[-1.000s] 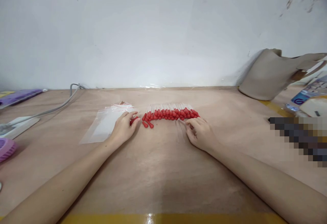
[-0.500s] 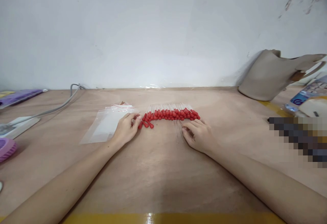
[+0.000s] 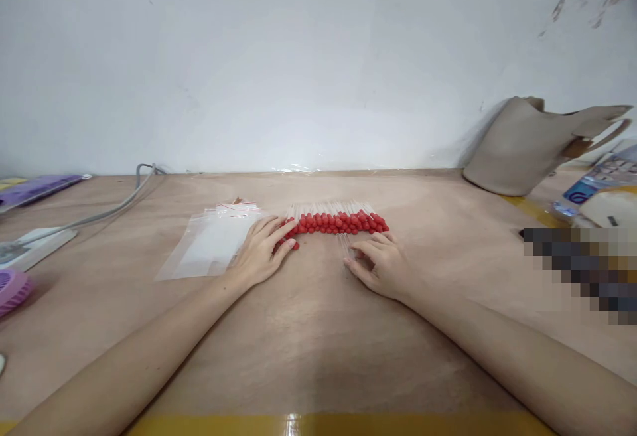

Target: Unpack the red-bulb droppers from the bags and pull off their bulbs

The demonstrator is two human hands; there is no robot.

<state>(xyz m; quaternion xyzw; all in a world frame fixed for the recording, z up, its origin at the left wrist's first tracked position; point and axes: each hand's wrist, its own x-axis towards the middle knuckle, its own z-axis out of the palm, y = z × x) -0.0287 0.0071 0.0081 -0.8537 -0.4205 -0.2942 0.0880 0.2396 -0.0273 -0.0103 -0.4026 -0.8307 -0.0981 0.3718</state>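
A row of red, drop-shaped pieces (image 3: 338, 223) lies at the middle of the table, with thin clear stems (image 3: 331, 208) fanning out behind it. At the row's left end, my left hand (image 3: 266, 247) rests with fingers spread over a few red pieces, partly hiding them. My right hand (image 3: 381, 260) is at the row's right front, its fingers curved and its thumb apart from the index finger. Several thin clear strands (image 3: 342, 245) run forward from the row beside that thumb; whether the fingertips touch them is hard to see.
Clear zip bags (image 3: 199, 247) lie under and left of my left hand. A grey cable (image 3: 119, 207), a purple round object (image 3: 14, 290) and a purple packet (image 3: 42, 189) are on the left. A beige bag (image 3: 522, 150) and a bottle (image 3: 592, 180) stand right, against the wall.
My left hand has moved right and spread over the loose red pieces at the row's left end. My right hand has shifted slightly left, its thumb now over the strands.
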